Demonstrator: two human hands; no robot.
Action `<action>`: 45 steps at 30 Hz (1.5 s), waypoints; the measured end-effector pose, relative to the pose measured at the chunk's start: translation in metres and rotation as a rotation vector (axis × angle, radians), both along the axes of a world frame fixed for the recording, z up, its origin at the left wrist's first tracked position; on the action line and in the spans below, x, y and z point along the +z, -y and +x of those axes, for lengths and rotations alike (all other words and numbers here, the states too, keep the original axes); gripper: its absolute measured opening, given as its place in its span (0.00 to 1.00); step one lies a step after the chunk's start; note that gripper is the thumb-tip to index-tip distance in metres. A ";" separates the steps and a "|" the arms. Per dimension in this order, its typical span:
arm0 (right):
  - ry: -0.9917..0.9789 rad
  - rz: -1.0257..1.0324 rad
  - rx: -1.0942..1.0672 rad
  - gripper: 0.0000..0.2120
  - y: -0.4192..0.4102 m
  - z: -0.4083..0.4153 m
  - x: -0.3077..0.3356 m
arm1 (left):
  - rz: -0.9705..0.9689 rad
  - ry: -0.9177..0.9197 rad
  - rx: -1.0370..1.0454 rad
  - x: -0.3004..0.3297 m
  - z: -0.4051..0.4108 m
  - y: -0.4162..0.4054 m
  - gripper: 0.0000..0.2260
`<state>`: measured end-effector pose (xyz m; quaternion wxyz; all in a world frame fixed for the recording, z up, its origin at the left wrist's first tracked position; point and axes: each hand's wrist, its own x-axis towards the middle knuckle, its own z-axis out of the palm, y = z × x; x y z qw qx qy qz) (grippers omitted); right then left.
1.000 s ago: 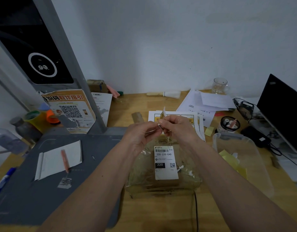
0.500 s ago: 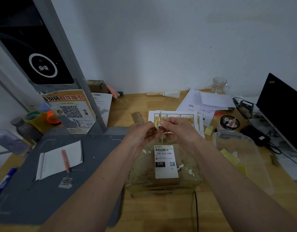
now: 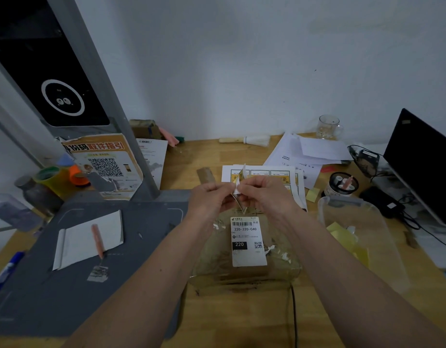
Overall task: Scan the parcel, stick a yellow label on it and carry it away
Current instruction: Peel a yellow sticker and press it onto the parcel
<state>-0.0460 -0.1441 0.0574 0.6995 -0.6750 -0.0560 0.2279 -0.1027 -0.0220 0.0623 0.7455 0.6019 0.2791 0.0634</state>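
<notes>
Both hands' fingers on yellow label, above parcel.

My fingertips cover most of the yellow label (print unreadable). Small text on the parcel slip blurs out. Monitor cut off at right edge.

1. A wooden desk carries everything.
2. Near centre lies the parcel.
3. Left, a grey scanner pad.
4. Far centre, a label sheet.
5. Right, a clear plastic tub.
</notes>
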 end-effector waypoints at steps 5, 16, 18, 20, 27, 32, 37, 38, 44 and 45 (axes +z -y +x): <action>-0.062 0.071 0.021 0.03 0.000 -0.002 0.002 | 0.061 0.004 0.052 -0.002 -0.001 0.001 0.01; -0.073 -0.029 -0.078 0.07 -0.008 0.007 0.004 | 0.235 0.030 -0.017 -0.001 0.002 0.003 0.04; -0.071 -0.039 -0.110 0.05 -0.008 0.008 0.001 | 0.238 0.024 -0.024 0.000 0.003 0.005 0.03; -0.081 -0.039 -0.129 0.04 -0.008 0.008 -0.001 | 0.222 0.023 -0.021 0.000 0.003 0.005 0.04; -0.054 -0.047 -0.112 0.04 -0.010 0.003 -0.002 | 0.180 0.011 0.008 0.001 0.007 0.005 0.04; -0.022 -0.033 -0.092 0.03 -0.010 0.001 -0.003 | 0.161 -0.015 0.058 0.000 0.008 0.002 0.05; -0.003 -0.031 -0.086 0.07 -0.012 0.000 -0.003 | 0.220 -0.035 0.066 0.000 0.009 0.003 0.02; -0.004 -0.029 -0.094 0.07 -0.013 0.000 -0.003 | 0.229 -0.038 0.072 0.001 0.009 0.004 0.03; -0.084 0.065 -0.087 0.10 -0.015 0.000 0.000 | 0.250 -0.019 0.121 0.000 0.011 0.006 0.05; -0.094 0.076 -0.079 0.13 -0.015 0.000 0.000 | 0.250 -0.012 0.121 -0.001 0.012 0.006 0.06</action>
